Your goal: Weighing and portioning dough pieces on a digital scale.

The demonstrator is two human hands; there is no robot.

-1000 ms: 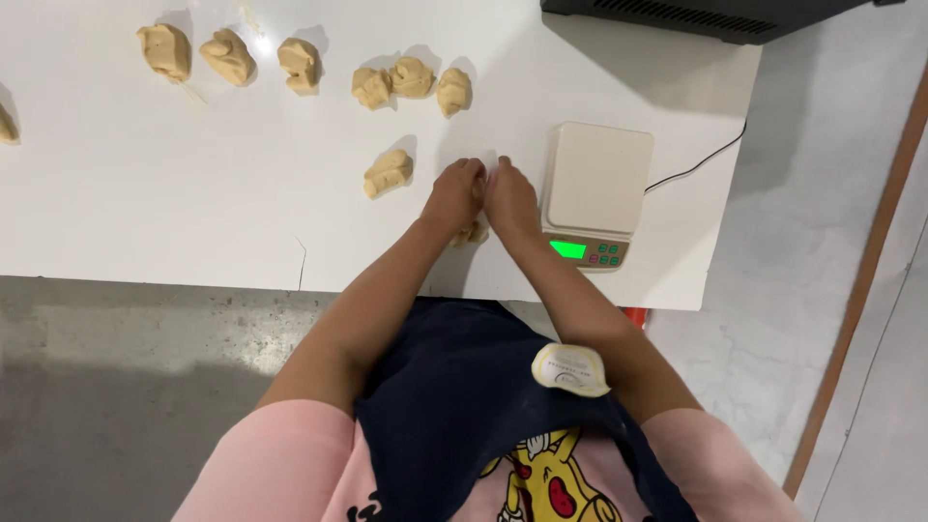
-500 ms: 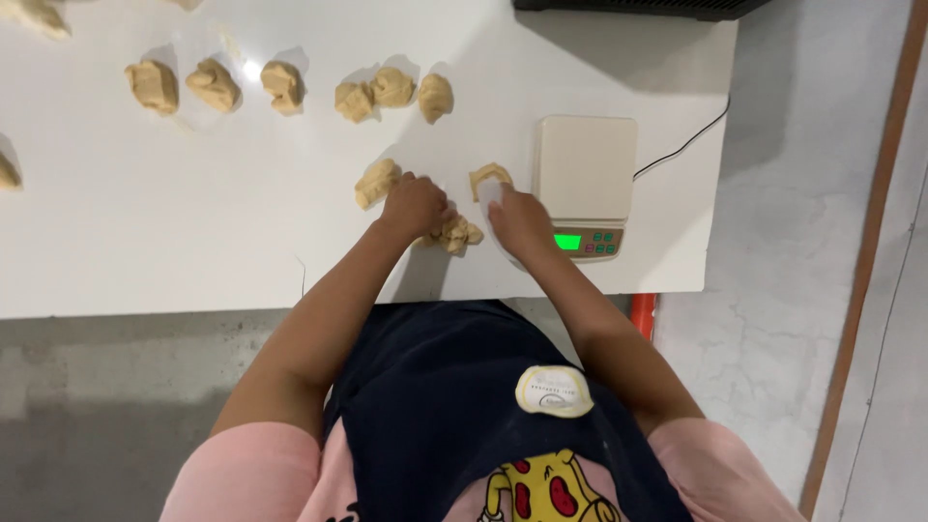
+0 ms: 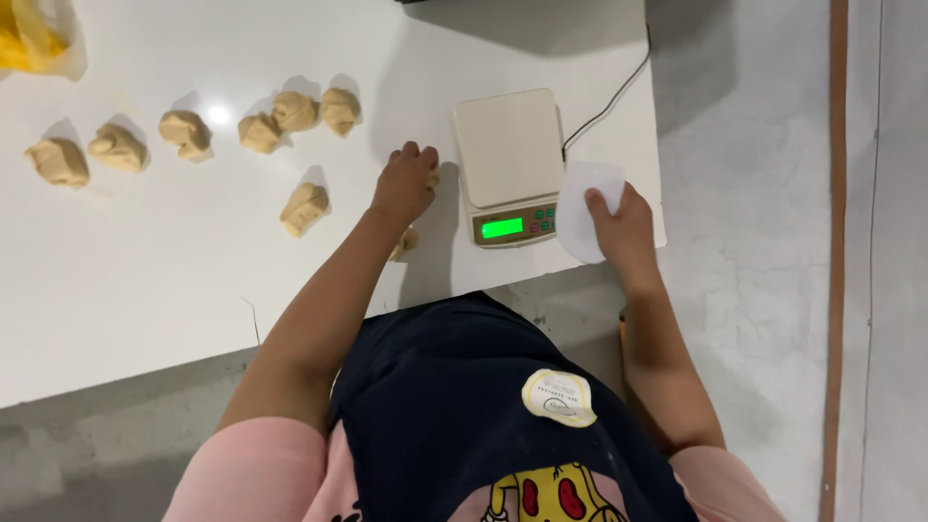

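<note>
The left arm is stretched forward over the white table (image 3: 145,271), and the left hand (image 3: 404,184) is curled down over a lump of dough (image 3: 432,178) just beside the kitchen scale (image 3: 509,145); a second dough piece (image 3: 404,242) lies under the wrist. The right arm is bent at the table's edge, and the right hand (image 3: 623,227) is closed around a white scraper (image 3: 585,208), held flat just right of the scale.
</note>
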